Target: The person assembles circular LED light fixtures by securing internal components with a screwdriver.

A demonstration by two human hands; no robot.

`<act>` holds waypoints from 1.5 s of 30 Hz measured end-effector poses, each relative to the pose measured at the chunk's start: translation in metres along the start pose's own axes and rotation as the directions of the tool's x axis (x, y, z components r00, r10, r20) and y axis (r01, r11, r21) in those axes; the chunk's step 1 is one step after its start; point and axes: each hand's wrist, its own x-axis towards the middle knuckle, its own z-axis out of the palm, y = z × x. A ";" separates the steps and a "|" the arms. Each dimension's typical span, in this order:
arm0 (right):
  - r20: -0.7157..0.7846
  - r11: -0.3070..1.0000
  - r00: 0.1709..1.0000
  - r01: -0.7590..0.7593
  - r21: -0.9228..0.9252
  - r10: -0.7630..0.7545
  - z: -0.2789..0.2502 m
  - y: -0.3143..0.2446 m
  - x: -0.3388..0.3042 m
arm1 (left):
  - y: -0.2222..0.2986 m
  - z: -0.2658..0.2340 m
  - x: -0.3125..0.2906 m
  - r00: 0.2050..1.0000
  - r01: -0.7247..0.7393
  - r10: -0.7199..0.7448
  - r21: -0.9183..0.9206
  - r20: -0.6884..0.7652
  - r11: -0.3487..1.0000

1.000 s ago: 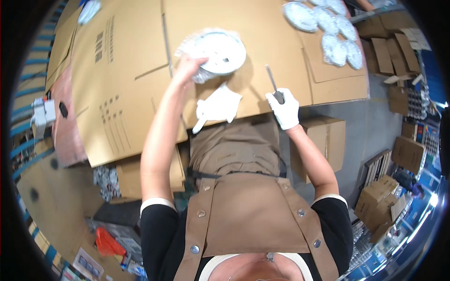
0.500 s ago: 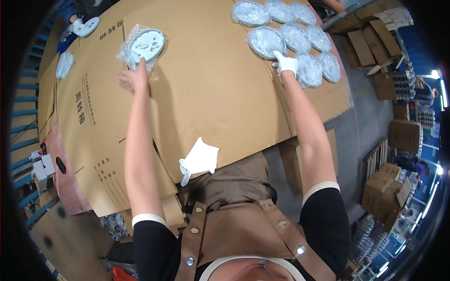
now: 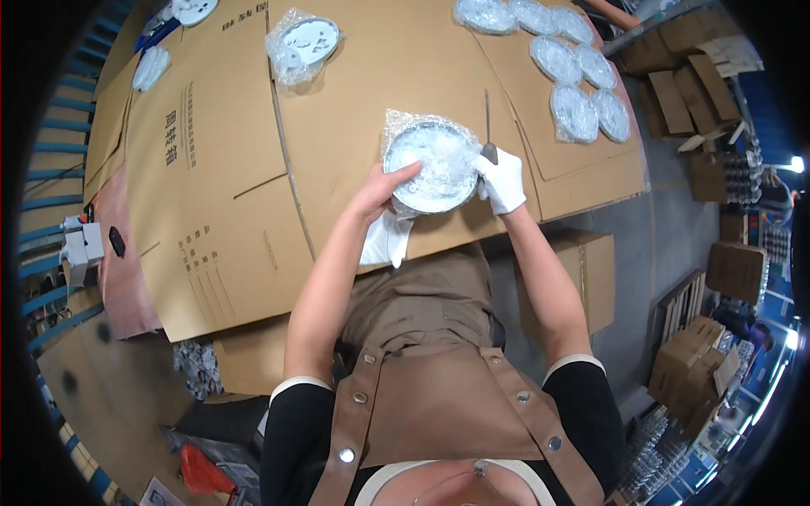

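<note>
A round pale disc in clear bubble wrap [image 3: 440, 160] is in front of me, tilted up over the near part of the cardboard. My bare left hand [image 3: 384, 187] grips its left side, thumb on the wrapped face. My right hand [image 3: 504, 179], in a white glove, is closed round a slim pointed tool [image 3: 489, 152] with a dark handle and its tip pointing away from me; the gloved fingers meet the disc's right edge. Under the disc, a loose white glove [image 3: 384, 240] is partly covered. Farther left lies another disc [image 3: 310, 40] on loosened bubble wrap, its face bare.
Several wrapped discs [image 3: 575, 111] lie in rows at the far right. Cardboard sheets [image 3: 228, 152] cover the table. A wrapped piece [image 3: 152, 67] and a pale disc [image 3: 196, 8] are at the far left. A carton [image 3: 582, 278] stands below the right edge.
One wrapped disc has left the right-hand rows and is now before me. My left hand has let go of the unwrapped disc and holds this one. The slim tool now shows in my right hand.
</note>
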 end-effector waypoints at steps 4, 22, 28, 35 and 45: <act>-0.170 0.990 0.985 0.008 0.139 0.016 0.034 0.009 -0.057 | -0.029 0.012 -0.036 0.968 -0.081 0.028 -0.205 -0.251 0.975; -0.177 0.793 0.774 0.581 -0.183 -0.608 0.038 -0.001 -0.126 | -0.081 -0.019 -0.082 0.750 -0.300 0.409 0.282 -0.521 0.911; 0.245 0.377 0.617 0.698 -0.609 -0.748 0.033 0.003 -0.131 | -0.079 -0.024 -0.092 0.759 -0.220 0.460 0.483 -0.462 0.848; 0.093 0.567 0.868 0.396 -0.722 -0.488 0.021 0.022 -0.101 | -0.058 -0.002 -0.118 0.856 -0.359 0.473 0.420 -0.207 0.834; -0.054 0.953 0.978 0.185 -0.241 -0.203 0.007 0.016 -0.106 | -0.013 -0.104 -0.128 0.762 -0.452 0.302 -0.136 -0.573 0.882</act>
